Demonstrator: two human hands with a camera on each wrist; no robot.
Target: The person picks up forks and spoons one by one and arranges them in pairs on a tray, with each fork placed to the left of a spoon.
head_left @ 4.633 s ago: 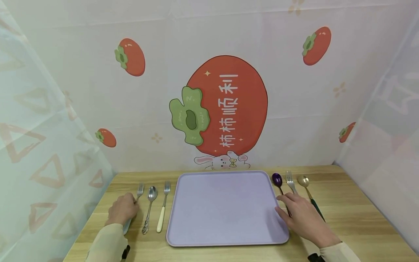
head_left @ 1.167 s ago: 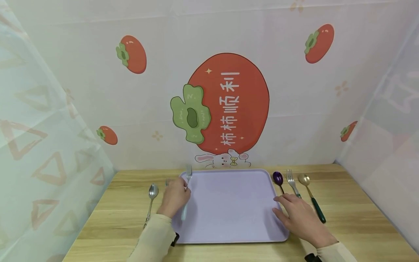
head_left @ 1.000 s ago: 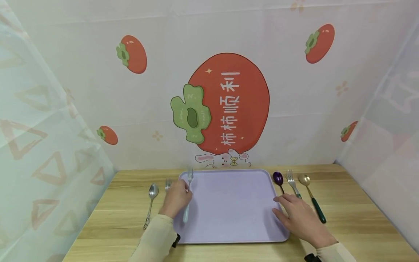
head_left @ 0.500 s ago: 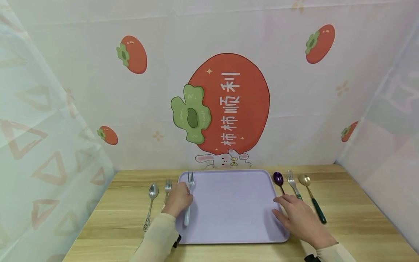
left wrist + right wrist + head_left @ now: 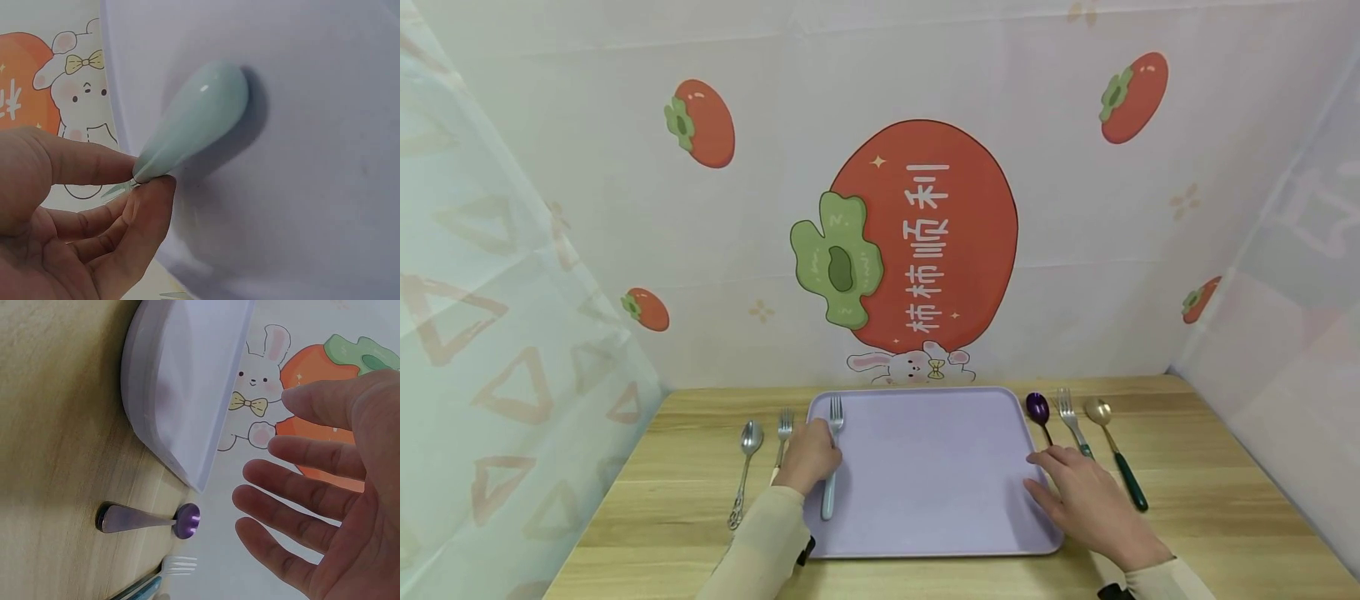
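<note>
My left hand (image 5: 808,457) pinches a fork (image 5: 837,410) between thumb and fingers, low over the left side of the lilac tray (image 5: 925,475). The fork's tines point toward the back wall. In the left wrist view, its rounded pale blue handle (image 5: 200,119) extends beyond the fingertips, casting a shadow on the tray. Fingers spread and holding nothing, my right hand (image 5: 1078,496) hovers by the tray's right edge. Beside it lies a purple spoon (image 5: 1037,408), whose handle the hand hides in the head view but which shows whole in the right wrist view.
Left of the tray lie a silver spoon (image 5: 749,442) with an ornate handle and another fork (image 5: 785,425), partly covered by my left arm. To the right are a green-handled fork (image 5: 1067,408) and a gold spoon (image 5: 1099,412) with a green handle. A printed cloth wall (image 5: 1075,325) stands behind the table.
My left hand has carried the blue-handled fork from the table's far left rightward to the tray, then lowered it slightly toward me. My right hand has stayed almost still.
</note>
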